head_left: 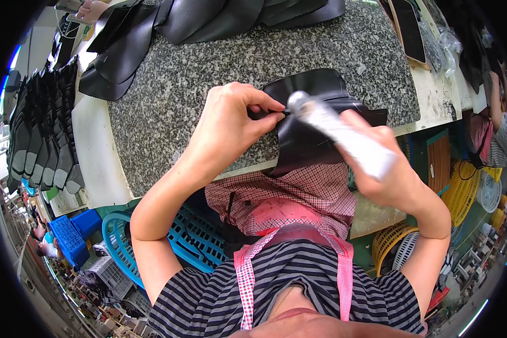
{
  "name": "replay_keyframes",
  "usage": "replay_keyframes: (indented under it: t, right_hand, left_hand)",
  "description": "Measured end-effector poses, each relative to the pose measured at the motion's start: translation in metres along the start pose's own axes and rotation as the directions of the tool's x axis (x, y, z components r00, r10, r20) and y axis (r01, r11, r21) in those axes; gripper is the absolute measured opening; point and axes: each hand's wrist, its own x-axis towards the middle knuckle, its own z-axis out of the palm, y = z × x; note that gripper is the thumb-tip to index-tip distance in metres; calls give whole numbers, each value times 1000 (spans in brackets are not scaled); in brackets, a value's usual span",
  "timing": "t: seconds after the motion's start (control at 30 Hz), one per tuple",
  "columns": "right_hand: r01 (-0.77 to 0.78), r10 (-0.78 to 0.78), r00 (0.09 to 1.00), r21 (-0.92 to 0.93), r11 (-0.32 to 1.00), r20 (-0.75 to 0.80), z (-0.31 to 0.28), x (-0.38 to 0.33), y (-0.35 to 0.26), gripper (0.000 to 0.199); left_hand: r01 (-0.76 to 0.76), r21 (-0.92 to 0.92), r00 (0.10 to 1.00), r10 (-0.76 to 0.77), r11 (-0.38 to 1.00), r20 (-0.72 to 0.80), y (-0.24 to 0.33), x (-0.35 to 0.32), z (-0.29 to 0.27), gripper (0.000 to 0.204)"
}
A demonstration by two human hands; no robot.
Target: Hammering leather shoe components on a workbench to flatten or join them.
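A black leather piece (307, 84), folded and stitched into a shape like a shoe upper, lies at the near side of a speckled granite slab (191, 73). Part of it hangs over the slab's front edge toward my apron. My left hand (228, 110) pinches its left edge between thumb and fingertips. In my right hand (386, 160) is a hammer (341, 132) with a rounded metal head and a white handle, blurred by motion. The hammer head is right beside my left fingertips, over the leather; whether it touches is unclear.
Overlapping black leather pieces (208, 19) line the slab's far edge. A dark phone (409, 31) lies at the back right. More black pieces (42, 129) are stacked at far left. Below the table stand a blue basket (115, 239) and yellow baskets (462, 194).
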Motion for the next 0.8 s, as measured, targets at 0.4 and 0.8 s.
replay_keyframes:
  t: [0.4,0.8]
  right_hand:
    - [-137,137,990,-5,991,31,-3,9,3,12]
    - [-176,162,974,77,981,160,-2,-27,11,13]
  left_hand:
    - [121,-23,987,-118,992,107,-4,12,-5,15]
    - [-92,-77,995,95,993,32,-5,20,7,10]
